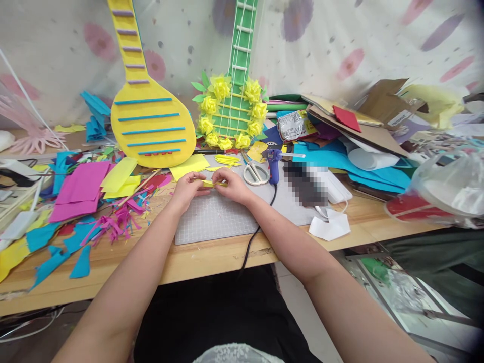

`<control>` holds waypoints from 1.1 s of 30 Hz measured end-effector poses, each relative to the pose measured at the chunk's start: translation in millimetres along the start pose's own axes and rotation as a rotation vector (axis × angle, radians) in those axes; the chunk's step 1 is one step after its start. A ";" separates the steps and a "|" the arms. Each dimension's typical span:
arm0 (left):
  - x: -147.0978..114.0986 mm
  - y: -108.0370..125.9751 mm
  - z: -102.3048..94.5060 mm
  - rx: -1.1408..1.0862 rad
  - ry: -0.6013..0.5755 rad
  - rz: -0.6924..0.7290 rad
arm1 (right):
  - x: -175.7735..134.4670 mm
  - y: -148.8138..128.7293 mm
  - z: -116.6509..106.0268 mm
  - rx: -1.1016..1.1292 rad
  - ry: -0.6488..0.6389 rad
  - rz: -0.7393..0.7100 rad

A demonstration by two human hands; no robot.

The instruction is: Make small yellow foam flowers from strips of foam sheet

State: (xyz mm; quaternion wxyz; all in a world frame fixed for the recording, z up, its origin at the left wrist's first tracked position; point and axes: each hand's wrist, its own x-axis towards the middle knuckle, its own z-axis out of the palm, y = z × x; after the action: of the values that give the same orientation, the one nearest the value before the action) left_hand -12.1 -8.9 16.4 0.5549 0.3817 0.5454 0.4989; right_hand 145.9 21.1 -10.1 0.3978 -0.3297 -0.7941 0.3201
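Observation:
Both hands pinch one narrow strip of yellow paper [208, 184] above the grey cutting mat [215, 219]. My left hand [189, 190] grips its left end with closed fingers. At the other end, my right hand [230, 184] has its fingertips pressed on the strip. Just beyond the hands lie several thin yellow paper pieces [227, 160] and a yellow sheet [190, 167]. Scissors with white handles [256, 175] rest right of my right hand, beside a blue glue gun [274, 166] standing on the mat.
A yellow paper instrument [153, 126] and a green one with yellow flowers [232, 113] lean at the back. Coloured paper scraps [121, 217] cover the left. A black cord [251, 247] crosses the mat. Stacked card [363, 131] and a plastic-covered bucket [423, 204] stand right.

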 end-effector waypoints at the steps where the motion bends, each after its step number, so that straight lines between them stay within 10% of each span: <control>1: 0.0 1.1 -0.7 -0.019 -0.013 -0.015 | 0.1 0.0 -0.7 -0.010 -0.003 -0.008; 16: 4.5 -10.0 1.1 0.096 0.067 0.200 | 3.5 6.3 1.5 0.219 0.077 0.240; 33: 5.7 -7.9 -5.6 0.107 -0.085 0.035 | 11.7 16.1 -1.8 0.459 0.250 0.390</control>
State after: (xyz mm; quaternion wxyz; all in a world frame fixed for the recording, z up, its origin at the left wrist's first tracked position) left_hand -17.1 -5.7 6.8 0.5475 0.4411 0.5407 0.4619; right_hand 146.2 39.9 -16.6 0.4875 -0.4140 -0.5682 0.5178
